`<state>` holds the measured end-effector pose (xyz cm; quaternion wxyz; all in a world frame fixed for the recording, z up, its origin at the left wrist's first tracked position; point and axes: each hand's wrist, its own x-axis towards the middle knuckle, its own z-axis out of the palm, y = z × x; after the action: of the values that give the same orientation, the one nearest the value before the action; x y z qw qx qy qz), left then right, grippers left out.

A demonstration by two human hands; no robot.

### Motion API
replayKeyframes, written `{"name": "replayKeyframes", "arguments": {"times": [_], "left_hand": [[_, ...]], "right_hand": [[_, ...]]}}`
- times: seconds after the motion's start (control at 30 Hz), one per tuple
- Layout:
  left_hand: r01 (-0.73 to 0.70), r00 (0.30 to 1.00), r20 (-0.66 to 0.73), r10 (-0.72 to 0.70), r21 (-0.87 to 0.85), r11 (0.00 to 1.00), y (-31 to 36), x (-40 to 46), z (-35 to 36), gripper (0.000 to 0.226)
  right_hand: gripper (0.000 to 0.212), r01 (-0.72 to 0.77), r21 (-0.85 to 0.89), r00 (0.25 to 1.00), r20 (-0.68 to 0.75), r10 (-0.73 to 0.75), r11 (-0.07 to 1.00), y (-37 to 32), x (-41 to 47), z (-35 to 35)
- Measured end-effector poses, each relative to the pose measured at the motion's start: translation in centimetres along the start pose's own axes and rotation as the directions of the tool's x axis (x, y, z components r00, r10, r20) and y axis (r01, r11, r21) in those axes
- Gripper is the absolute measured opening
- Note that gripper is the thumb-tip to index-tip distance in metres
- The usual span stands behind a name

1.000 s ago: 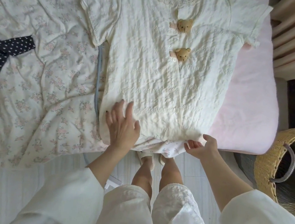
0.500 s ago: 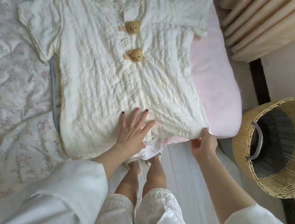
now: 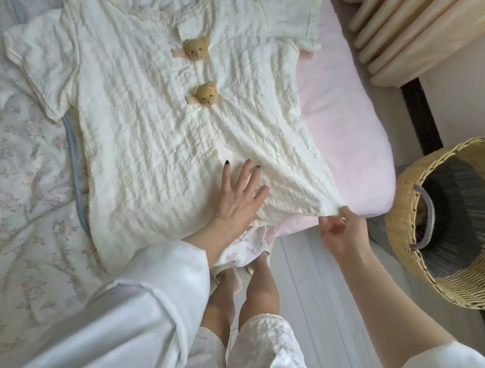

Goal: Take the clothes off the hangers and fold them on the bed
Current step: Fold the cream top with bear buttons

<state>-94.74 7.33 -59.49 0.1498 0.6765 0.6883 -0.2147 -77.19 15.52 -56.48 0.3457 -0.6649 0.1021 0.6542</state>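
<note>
You kept your left hand (image 3: 241, 197) flat, fingers spread, on the cream top (image 3: 162, 131) lying on the bed (image 3: 345, 129), while your right hand (image 3: 340, 232) still pinched its hem corner, pulled farther from the basket (image 3: 458, 228).

— Where's the room? 
— Bare pink sheet (image 3: 345, 110) at three o'clock of the shirt (image 3: 157, 118).
— And blocked? 
— Wicker basket (image 3: 470, 230) at four o'clock; curtain (image 3: 412, 33) crowds one o'clock.
</note>
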Motion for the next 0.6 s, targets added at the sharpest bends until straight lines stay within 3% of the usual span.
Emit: {"name": "replayKeyframes", "arguments": {"times": [0.1,0.2,0.3,0.4,0.47,0.53,0.6], "left_hand": [[-0.180,0.965,-0.195,0.175,-0.011,0.984,-0.7,0.1,-0.9,0.040],[-0.357,0.929,-0.177,0.326,-0.184,0.916,-2.4,-0.3,-0.7,0.038],[-0.439,0.893,-0.177,0.415,-0.129,0.889,-4.4,-1.1,-0.1,0.024],[-0.454,0.883,-0.176,0.436,-0.085,0.887,-5.6,-2.1,0.5,0.025],[-0.428,0.897,-0.159,0.412,-0.075,0.901,-5.8,-2.6,1.1,0.038],[-0.435,0.889,-0.168,0.426,-0.017,0.900,-5.5,-2.8,1.6,0.028],[-0.441,0.884,-0.165,0.438,0.019,0.897,-5.1,-2.6,2.4,0.032]], "right_hand": [[0.026,0.007,-0.023,1.000,-0.008,-0.007,1.000,-0.5,-0.1,-0.4],[0.028,0.049,0.020,0.998,-0.029,-0.049,0.999,-0.5,-0.1,-0.2],[0.021,0.048,0.024,0.997,-0.064,-0.046,0.999,-0.3,0.6,-0.6],[0.006,-0.033,-0.028,0.995,-0.093,0.030,0.999,0.4,1.7,-1.2],[0.016,-0.124,-0.040,0.991,-0.045,0.122,0.991,0.8,2.3,-1.2],[0.032,-0.215,-0.068,0.976,0.012,0.216,0.974,1.1,2.4,-0.8],[0.044,-0.266,-0.114,0.963,0.015,0.270,0.957,1.2,3.4,-0.4]]}}
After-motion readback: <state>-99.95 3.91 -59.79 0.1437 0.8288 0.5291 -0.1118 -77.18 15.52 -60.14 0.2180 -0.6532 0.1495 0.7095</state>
